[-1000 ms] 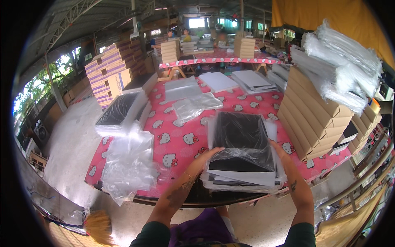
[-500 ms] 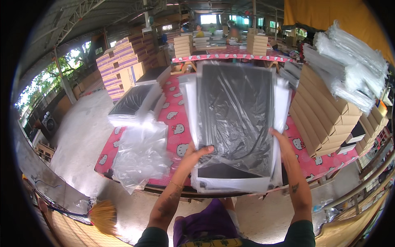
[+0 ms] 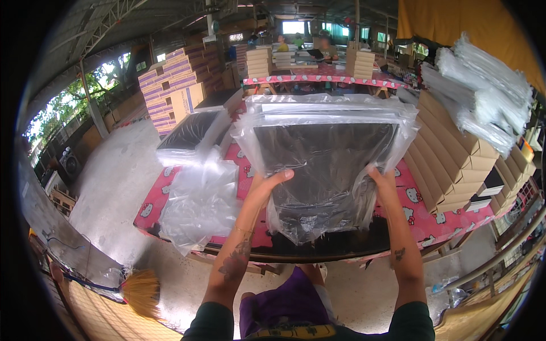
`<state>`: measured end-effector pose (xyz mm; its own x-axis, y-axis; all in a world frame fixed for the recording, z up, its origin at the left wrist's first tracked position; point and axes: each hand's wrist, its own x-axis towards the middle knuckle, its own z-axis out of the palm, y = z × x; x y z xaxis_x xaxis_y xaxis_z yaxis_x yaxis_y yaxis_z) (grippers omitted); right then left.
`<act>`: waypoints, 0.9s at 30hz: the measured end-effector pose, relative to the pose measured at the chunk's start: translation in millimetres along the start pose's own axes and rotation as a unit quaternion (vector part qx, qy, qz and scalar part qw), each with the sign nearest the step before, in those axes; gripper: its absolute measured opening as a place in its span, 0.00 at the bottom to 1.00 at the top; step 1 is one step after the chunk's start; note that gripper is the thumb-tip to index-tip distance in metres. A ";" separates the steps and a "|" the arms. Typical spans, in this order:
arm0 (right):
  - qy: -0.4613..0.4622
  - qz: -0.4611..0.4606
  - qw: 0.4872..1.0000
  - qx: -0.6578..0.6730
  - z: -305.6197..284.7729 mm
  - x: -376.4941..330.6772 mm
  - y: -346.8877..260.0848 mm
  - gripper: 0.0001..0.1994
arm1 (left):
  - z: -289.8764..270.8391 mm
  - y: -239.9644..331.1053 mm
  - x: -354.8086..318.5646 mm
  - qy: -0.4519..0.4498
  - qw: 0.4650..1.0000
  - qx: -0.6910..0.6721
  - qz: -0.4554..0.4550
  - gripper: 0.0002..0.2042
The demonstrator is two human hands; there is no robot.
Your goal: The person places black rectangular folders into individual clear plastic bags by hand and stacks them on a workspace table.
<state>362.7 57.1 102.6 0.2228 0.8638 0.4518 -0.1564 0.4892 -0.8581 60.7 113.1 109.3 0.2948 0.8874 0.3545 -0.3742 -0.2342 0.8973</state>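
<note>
Both hands grip a stack of flat black panels with white borders in clear plastic sleeves (image 3: pixel 327 153). My left hand (image 3: pixel 269 185) holds the stack's left edge, thumb lying over the front sleeve. At the right edge my right hand (image 3: pixel 382 177) clasps it with the thumb in front; the other fingers are hidden behind. The stack is tilted up above the front of the table. Left of it, loose clear plastic sleeves (image 3: pixel 199 199) lie on the pink patterned tablecloth (image 3: pixel 149 211). Behind those sits another stack of sleeved black panels (image 3: pixel 193 136).
Brown cartons (image 3: pixel 449 159) are stacked on the right, with bundled clear plastic (image 3: pixel 483 91) on top. Purple-striped boxes (image 3: pixel 176 85) are piled at the back left. People sit at a farther table (image 3: pixel 318 78). A broom (image 3: pixel 139 292) leans at lower left.
The sleeved stack has tipped so its far edge shows layered plastic, and its near edge has lifted, baring the table's dark front edge. Both hands have moved slightly away from me.
</note>
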 end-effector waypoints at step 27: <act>-0.245 -0.213 0.661 -0.676 85.3 87.0 -145.3 0.50 | -11.8 153.2 80.7 -0.057 0.942 0.226 0.243 0.42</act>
<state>322.8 71.4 287.4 -0.4212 0.7800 0.4628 0.8976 0.4317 0.0893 16.9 153.6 272.2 0.2880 0.5890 0.7551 -0.0847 -0.7698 0.6327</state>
